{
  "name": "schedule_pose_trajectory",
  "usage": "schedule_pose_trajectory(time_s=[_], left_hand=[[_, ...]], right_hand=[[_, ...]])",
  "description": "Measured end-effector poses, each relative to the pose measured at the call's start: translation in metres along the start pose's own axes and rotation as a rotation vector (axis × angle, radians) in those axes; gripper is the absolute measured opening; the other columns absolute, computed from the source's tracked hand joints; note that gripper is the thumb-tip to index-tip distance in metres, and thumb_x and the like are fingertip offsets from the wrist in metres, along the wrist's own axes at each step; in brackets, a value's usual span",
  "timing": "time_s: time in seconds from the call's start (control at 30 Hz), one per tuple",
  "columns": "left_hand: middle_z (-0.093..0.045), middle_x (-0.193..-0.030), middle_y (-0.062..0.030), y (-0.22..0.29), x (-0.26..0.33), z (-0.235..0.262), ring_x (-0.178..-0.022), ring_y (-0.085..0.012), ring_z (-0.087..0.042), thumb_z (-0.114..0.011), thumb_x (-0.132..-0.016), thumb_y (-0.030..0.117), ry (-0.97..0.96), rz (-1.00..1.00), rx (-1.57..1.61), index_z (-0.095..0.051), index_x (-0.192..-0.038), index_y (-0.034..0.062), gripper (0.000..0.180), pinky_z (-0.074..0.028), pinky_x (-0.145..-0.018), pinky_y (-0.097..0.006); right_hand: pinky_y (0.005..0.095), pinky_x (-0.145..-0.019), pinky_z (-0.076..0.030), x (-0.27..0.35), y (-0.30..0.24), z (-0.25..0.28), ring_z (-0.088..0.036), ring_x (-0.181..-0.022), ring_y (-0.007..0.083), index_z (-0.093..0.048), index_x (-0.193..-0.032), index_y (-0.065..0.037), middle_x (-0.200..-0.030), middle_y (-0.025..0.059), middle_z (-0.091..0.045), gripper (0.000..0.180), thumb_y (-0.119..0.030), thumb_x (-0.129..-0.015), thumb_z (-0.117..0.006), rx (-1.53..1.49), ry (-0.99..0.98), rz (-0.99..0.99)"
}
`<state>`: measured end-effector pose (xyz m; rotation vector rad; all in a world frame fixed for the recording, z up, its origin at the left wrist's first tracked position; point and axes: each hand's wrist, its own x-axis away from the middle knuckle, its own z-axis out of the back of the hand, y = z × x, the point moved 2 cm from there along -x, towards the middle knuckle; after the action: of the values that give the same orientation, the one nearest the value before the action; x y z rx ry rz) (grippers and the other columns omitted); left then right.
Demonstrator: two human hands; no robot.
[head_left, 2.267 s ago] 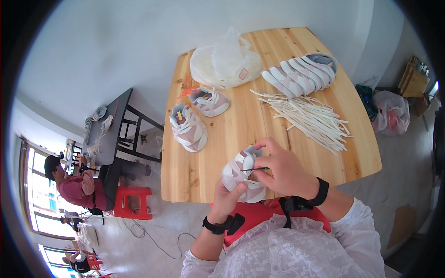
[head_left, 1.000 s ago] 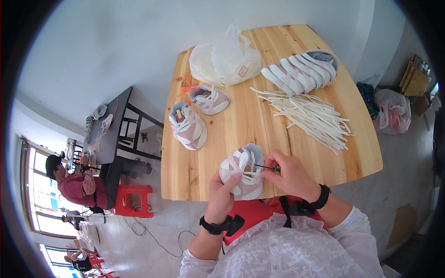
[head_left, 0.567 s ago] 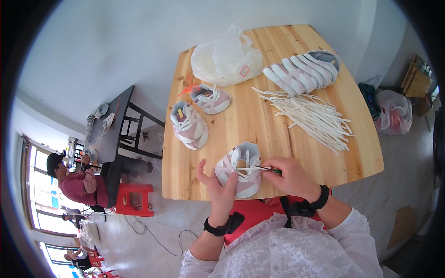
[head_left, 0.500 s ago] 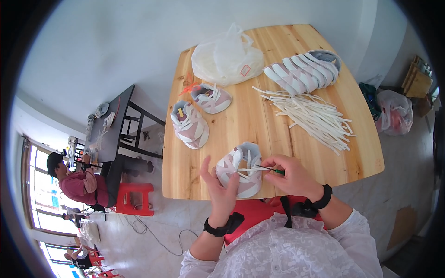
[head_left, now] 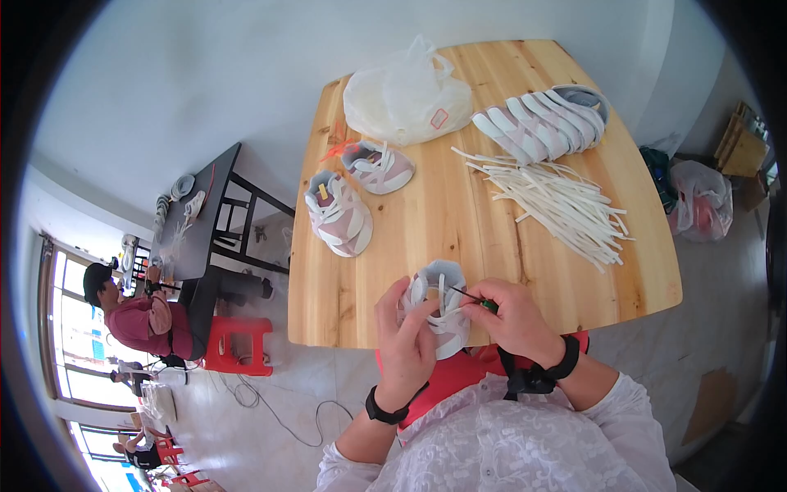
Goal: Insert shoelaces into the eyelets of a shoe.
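Open tabletop (head_left: 434, 215) beyond hands (head_left: 403, 344), between shoes (head_left: 338, 217) and laces (head_left: 561, 209)

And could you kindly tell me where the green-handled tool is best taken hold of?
I'd take the green-handled tool by its handle, probably from the right: the thin dark shaft points left, over the shoe upper, and the right hand grips the handle end.

Shoe upper (head_left: 452, 326): white and pale pink panels, grey lining, held upright at the near edge of the table (head_left: 393, 271), opening facing away from the wearer, toe end toward them. White lace (head_left: 443, 293) runs loosely over the opening, partly in. Thin tool (head_left: 489, 306): green handle, dark straight shaft, slanted up-left, tip right at the lace; tip detail too small to read.
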<state>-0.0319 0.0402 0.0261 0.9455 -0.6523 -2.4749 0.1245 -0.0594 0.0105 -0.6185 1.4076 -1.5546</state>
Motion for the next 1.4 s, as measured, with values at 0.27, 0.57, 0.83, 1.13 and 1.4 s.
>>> schedule_pose_trajectory(time_s=[0.27,0.57,0.83,1.13,1.4], left_hand=[[-0.043,-0.135,-0.0220,0.001,0.002,0.002,-0.123,-0.0379,-0.040,-0.061,-0.080,-0.002,-0.115,0.186,0.038,-0.068,-0.098,0.0046,0.021,-0.036,-0.101,-0.046],[-0.041,-0.138,-0.0186,-0.005,0.015,-0.012,-0.128,-0.0360,-0.037,-0.073,-0.077,0.006,-0.083,0.280,0.163,-0.068,-0.096,0.0070,0.020,-0.034,-0.103,-0.045],[-0.040,-0.139,-0.0188,-0.012,0.018,-0.017,-0.126,-0.0375,-0.036,-0.074,-0.073,-0.001,-0.081,0.320,0.273,-0.068,-0.095,0.0067,0.024,-0.033,-0.103,-0.046],[-0.042,-0.139,-0.0171,-0.013,0.016,-0.017,-0.128,-0.0363,-0.036,-0.072,-0.077,0.000,-0.133,0.324,0.347,-0.069,-0.094,0.0058,0.018,-0.034,-0.104,-0.045],[-0.043,-0.137,-0.0169,-0.011,0.015,-0.019,-0.127,-0.0358,-0.037,-0.071,-0.077,0.000,-0.074,0.350,0.341,-0.069,-0.091,0.0034,0.015,-0.035,-0.103,-0.044]], right_hand=[[0.0341,-0.059,-0.044,0.008,-0.003,-0.011,-0.059,-0.067,0.0257,-0.065,-0.089,0.000,-0.079,0.0126,-0.062,0.011,-0.008,-0.083,-0.069,0.040,0.092,0.039],[0.0382,-0.064,-0.049,0.012,-0.006,-0.022,-0.064,-0.075,0.0302,-0.061,-0.090,-0.001,-0.083,0.0136,-0.064,0.011,-0.005,-0.083,-0.068,0.088,0.121,0.055],[0.0335,-0.061,-0.053,0.015,-0.007,-0.025,-0.067,-0.072,0.0271,-0.058,-0.094,-0.002,-0.082,0.0128,-0.066,0.018,-0.003,-0.081,-0.070,0.161,0.130,0.107],[0.0340,-0.062,-0.053,0.017,-0.006,-0.024,-0.068,-0.074,0.0287,-0.058,-0.095,-0.003,-0.082,0.0137,-0.068,0.018,-0.006,-0.082,-0.070,0.092,0.113,0.043],[0.0311,-0.059,-0.049,0.016,-0.009,-0.009,-0.063,-0.066,0.0286,-0.062,-0.090,0.000,-0.078,0.0142,-0.064,0.009,-0.008,-0.087,-0.065,-0.185,0.012,-0.198]])
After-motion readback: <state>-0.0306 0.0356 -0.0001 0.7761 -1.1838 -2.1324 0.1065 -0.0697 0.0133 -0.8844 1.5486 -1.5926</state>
